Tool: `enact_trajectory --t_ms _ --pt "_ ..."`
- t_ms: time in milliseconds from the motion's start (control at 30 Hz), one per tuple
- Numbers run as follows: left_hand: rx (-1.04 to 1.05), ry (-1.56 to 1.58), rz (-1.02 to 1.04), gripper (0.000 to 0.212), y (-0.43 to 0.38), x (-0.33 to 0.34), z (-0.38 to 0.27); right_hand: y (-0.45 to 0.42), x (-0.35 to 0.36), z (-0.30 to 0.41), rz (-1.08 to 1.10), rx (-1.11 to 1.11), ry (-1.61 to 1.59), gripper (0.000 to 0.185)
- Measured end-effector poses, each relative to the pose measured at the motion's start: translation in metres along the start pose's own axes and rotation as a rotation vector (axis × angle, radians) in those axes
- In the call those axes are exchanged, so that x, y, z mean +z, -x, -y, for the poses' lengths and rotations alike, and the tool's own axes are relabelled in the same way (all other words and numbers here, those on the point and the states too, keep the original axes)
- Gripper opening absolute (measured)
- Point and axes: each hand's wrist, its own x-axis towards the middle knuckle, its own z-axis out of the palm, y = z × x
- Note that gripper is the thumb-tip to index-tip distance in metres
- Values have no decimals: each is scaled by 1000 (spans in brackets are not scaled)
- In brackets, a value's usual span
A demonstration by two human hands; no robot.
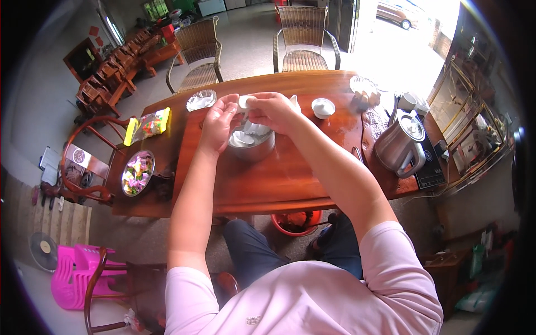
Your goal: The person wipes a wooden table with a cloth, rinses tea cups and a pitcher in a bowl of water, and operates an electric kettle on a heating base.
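Note:
Both my hands are raised over the wooden tea table (293,180). Between their fingertips is a small white cup (244,101). My left hand (220,123) holds its left side, and my right hand (272,111) grips it from the right. Directly below is a round metal pot (253,154), with white ceramic pieces (242,139) lying inside; my hands partly cover its far rim. A white pointed piece (295,102) shows behind my right hand, mostly hidden. To the right of that stands a white lidded bowl (323,108).
A metal kettle (398,144) stands at the right by a black induction cooker (431,171). Glass dishes (201,100) sit along the far side. At left lie a plate of wrapped sweets (138,172) and a yellow-edged bag (148,125). A red basin (297,224) is on the floor.

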Motion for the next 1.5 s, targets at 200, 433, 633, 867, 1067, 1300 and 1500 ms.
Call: enact_trajectory --t_ms 200,433,633,867,1067,1300,1500 --pt "35 -226 -140 23 -3 -1 0 -1 -12 -12 251 -24 -96 32" --pt "143 -298 -316 33 -5 0 10 8 -4 -12 311 -70 -63 35" --pt "-117 196 -173 29 -5 0 8 5 4 -12 124 -395 582 28" --pt "-48 215 -248 30 3 11 13 24 5 -15 -11 -481 350 28" --pt "129 -244 -235 27 7 10 20 22 10 -14 -90 -273 528 30" --pt "-25 44 12 31 11 -2 6 19 9 -19 -211 -650 847 26" --pt "110 -333 -132 33 8 3 21 14 16 -15 -226 -569 947 29"
